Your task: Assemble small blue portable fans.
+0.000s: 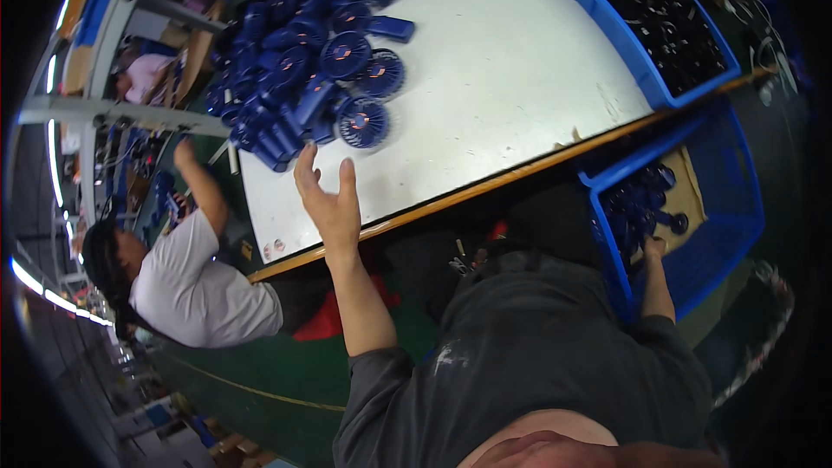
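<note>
- right hand (654,249) is low in the blue crate (737,234) beside the tabletop, touching dark blue fans (637,204); its grip cannot be told.
- left hand (329,199) is open, fingers spread, above the tabletop's (503,95) near edge.
- pile of blue fans (312,69) lies at the far left corner; wide bare room to the right.

right hand (654,249) fingers hidden inside the blue crate (737,234), fan pile (303,61) cut off at top edge

Dim workshop, pale counter (485,95) brightly lit from overhead, strip-light glare at left rim, heavy fisheye bending, dark vignetted corners
</note>
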A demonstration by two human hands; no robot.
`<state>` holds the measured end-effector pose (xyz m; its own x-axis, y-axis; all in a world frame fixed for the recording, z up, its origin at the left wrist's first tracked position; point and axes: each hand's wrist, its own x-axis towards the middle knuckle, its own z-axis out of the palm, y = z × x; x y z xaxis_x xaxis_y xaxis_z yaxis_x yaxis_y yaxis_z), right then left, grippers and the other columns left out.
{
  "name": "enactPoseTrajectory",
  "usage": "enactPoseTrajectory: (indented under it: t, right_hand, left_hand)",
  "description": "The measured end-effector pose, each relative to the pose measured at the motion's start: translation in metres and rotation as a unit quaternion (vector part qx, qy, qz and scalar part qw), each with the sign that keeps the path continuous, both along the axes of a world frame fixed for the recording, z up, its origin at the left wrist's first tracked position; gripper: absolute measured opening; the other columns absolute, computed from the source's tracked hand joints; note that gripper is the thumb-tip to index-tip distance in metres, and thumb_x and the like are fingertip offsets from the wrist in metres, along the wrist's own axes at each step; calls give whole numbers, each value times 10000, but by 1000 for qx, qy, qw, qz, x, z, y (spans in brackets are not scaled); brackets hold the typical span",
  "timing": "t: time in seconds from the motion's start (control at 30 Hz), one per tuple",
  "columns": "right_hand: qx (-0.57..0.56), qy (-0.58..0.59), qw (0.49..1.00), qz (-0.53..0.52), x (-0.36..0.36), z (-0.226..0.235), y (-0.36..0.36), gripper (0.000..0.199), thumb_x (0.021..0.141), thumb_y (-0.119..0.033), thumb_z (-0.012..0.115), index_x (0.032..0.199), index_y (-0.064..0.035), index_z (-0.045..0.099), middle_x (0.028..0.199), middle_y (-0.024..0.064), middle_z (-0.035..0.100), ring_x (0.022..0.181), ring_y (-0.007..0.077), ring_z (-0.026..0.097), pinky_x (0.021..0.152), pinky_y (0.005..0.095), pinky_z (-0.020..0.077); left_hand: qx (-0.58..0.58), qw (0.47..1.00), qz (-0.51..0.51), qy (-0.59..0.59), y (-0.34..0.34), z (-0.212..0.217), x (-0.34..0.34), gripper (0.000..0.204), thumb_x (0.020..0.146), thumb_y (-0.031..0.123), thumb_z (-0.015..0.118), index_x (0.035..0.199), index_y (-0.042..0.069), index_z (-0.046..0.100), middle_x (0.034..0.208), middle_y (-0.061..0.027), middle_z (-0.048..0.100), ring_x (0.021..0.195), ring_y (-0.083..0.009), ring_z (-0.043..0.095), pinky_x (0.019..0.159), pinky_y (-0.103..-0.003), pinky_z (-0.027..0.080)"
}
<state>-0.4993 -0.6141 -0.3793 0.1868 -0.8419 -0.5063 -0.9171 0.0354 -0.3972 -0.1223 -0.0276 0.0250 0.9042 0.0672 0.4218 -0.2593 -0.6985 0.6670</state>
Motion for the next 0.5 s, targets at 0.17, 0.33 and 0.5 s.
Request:
enactPoseTrajectory:
  t: [0.17,0.33,0.5]
  right_hand:
    - [-75,-307,945,84,73,53,16,286,897,-127,657,1120,51,648,1021,156,702,979,226,671,864,320,510]
    - [44,-472,837,273,197,267,172,214,948,-82,623,1139,13,637,965,94,699,918,152,664,801,269,515]
    - [127,-491,707,492,236,351,265,255,906,-62,652,1150,12,639,1026,127,701,919,188,689,822,300,538]
  left_hand:
    - [86,993,41,-65,0,3,43,725,844,269,762,1393,-49,410,1363,-237,489,1324,-375,413,1083,-467,341]
    - [205,978,5,-42,19,-8,120,743,829,294,759,1397,-45,422,1286,-243,550,1226,-394,504,1070,-454,360]
    - [289,957,-9,-31,-5,30,126,668,797,240,766,1341,-26,483,1107,-218,636,1070,-352,606,931,-436,457]
